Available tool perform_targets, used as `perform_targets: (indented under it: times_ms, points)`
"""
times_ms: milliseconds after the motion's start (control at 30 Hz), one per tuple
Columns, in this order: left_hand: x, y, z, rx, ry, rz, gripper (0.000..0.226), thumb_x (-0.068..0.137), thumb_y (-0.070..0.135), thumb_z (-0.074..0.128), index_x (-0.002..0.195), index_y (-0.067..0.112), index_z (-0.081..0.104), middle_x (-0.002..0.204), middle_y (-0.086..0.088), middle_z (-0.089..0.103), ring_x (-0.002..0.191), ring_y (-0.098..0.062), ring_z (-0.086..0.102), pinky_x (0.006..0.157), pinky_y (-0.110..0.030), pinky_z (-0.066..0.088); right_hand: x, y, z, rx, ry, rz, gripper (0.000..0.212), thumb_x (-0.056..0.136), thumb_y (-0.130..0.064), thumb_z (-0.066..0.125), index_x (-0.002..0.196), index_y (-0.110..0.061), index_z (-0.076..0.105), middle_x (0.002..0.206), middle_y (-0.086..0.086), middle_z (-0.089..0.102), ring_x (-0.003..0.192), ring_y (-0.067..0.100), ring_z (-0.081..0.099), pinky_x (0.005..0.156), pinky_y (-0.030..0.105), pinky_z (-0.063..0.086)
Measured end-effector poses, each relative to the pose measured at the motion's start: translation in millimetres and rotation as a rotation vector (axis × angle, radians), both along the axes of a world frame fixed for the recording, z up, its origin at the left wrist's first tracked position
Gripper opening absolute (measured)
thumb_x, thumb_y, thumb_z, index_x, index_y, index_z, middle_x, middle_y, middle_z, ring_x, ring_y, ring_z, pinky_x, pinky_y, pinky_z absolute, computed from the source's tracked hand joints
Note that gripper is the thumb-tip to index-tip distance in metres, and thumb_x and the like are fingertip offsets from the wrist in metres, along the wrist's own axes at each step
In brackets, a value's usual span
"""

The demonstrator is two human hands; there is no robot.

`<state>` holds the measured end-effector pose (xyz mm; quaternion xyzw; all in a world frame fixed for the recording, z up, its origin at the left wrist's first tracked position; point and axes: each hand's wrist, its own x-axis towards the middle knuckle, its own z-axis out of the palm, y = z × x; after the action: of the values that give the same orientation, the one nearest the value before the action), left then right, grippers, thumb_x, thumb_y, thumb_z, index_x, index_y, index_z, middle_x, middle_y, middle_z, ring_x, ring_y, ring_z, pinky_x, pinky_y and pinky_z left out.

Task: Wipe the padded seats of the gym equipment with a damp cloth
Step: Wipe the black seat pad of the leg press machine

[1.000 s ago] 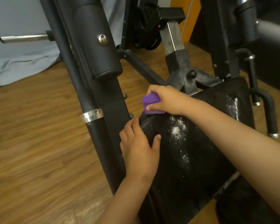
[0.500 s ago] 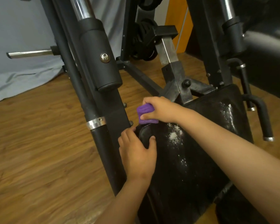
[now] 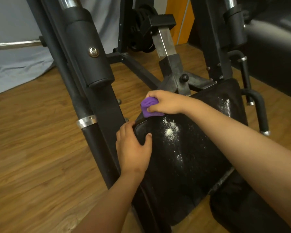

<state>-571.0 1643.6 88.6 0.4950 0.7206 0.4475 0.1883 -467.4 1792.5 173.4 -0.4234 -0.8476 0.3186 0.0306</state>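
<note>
**A:** Where was the cloth (image 3: 147, 107) at that moment?

**B:** It was bunched in the right hand (image 3: 165, 102). The fingers and thumb were clenched round it, so only a purple wad stuck out past the fingertips. The wad was pressed to the far left corner of the padded seat (image 3: 191, 174), right at the seam.

**A:** And the other hand?

**B:** The left hand (image 3: 133, 150) gripped the seat's edge just nearer the person than the cloth. Its fingers curled over the side and its thumb lay on top of the pad. I judged it was steadying the pad. The frame post (image 3: 99, 140) stood just outside that hand.

**A:** So which step was in hand?

**B:** I would say the wipe had barely begun. The cloth sat at the corner, and the white powder (image 3: 170, 130) lay unsmeared just on the wrist side of it. A thinner scatter ran on from there toward the person. A second dusting (image 3: 224, 105) lay well beyond the right forearm, near the pad's far right edge.

**A:** What did the next move call for?

**B:** As I read it, a firm drag away from the corner and across the thick patch beside the wrist, with the cloth pressed flat rather than balled. The wad was small against that pad, so several overlapping strokes seemed likely. Dry powder could smear or get pushed over the edge unless the cloth gathered it. The left thumb sat close to the stroke's path and might have needed to shift. The far dusting would have needed a longer reach with the right arm.
</note>
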Motion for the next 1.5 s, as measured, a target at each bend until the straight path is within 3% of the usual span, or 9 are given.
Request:
perform_targets:
  times_ms: [267,433,600,733,833,967,1067,1167,1500]
  points:
    - [1.1,-0.9,1.1,-0.030,0.008,0.004,0.051,0.087,0.037,0.064,0.132,0.020,0.046,0.129,0.007,0.048,0.125,-0.010,0.037,0.108,-0.038,0.036,41.8,25.3,3.3,0.111,-0.083,-0.110,0.015,0.086,-0.019,0.068,0.093,-0.010,0.059,0.086,0.004,0.058,0.081,0.019,0.055,0.075,0.032,0.041]
    - [3.6,-0.4,1.6,-0.031,0.072,0.010,0.050,0.088,0.037,0.062,0.131,0.018,0.046,0.127,0.005,0.049,0.124,-0.011,0.037,0.107,-0.034,0.036,74.2,46.2,4.6,0.190,-0.126,-0.279,0.016,0.086,-0.023,0.068,0.078,-0.023,0.053,0.077,-0.003,0.053,0.081,0.020,0.053,0.062,0.028,0.036]
    - [4.9,-0.1,3.9,-0.053,0.096,0.005,0.049,0.089,0.036,0.060,0.131,0.016,0.046,0.127,0.002,0.050,0.123,-0.013,0.037,0.103,-0.033,0.036,23.7,18.0,0.9,0.082,-0.025,-0.062,0.017,0.086,-0.029,0.069,0.083,-0.014,0.062,0.075,-0.004,0.056,0.071,0.011,0.052,0.067,0.028,0.039]
    - [6.7,-5.9,11.4,-0.110,0.296,-0.024,0.051,0.092,0.038,0.055,0.135,0.013,0.044,0.130,-0.005,0.050,0.124,-0.020,0.040,0.105,-0.036,0.032,-0.2,-0.8,-0.4,0.131,-0.009,0.019,0.017,0.085,-0.028,0.070,0.080,-0.017,0.059,0.071,-0.007,0.053,0.073,0.012,0.051,0.064,0.028,0.036]
    - [2.1,5.5,27.2,-0.019,0.491,-0.112,0.040,0.094,0.037,0.050,0.128,0.015,0.050,0.117,-0.002,0.058,0.116,-0.019,0.048,0.106,-0.035,0.025,17.1,10.3,2.2,0.166,-0.055,-0.027,0.016,0.086,-0.026,0.069,0.084,-0.013,0.060,0.075,-0.001,0.055,0.077,0.017,0.053,0.064,0.029,0.035]
    - [3.4,45.3,39.8,-0.028,0.413,-0.131,0.024,0.097,0.036,0.044,0.111,0.019,0.054,0.096,0.003,0.060,0.102,-0.018,0.054,0.105,-0.034,0.023,63.8,32.3,0.0,0.264,-0.065,-0.211,0.012,0.085,-0.023,0.069,0.088,-0.017,0.059,0.086,0.003,0.060,0.085,0.022,0.058,0.070,0.031,0.040]
    - [4.2,56.5,23.2,0.011,0.445,-0.048,0.018,0.095,0.033,0.043,0.090,0.020,0.054,0.081,0.002,0.057,0.087,-0.020,0.054,0.096,-0.038,0.034,100.4,49.1,-4.1,0.325,-0.039,-0.360,0.014,0.085,-0.018,0.069,0.096,-0.013,0.062,0.090,0.005,0.060,0.088,0.024,0.058,0.072,0.029,0.036]
    - [2.2,58.5,11.1,0.059,0.454,-0.065,0.014,0.090,0.027,0.044,0.086,0.019,0.055,0.079,0.002,0.057,0.080,-0.020,0.052,0.081,-0.039,0.041,110.4,58.5,-5.9,0.360,-0.007,-0.425,0.015,0.083,-0.019,0.071,0.095,-0.014,0.063,0.089,0.004,0.058,0.089,0.024,0.057,0.073,0.029,0.035]
    - [4.6,61.5,5.0,0.093,0.670,-0.031,0.026,0.088,0.030,0.038,0.081,0.014,0.057,0.076,-0.004,0.057,0.072,-0.024,0.053,0.062,-0.036,0.040,63.2,48.0,-2.5,0.180,-0.016,-0.101,0.014,0.082,-0.024,0.074,0.084,-0.017,0.062,0.075,-0.005,0.059,0.072,0.009,0.055,0.065,0.027,0.040]
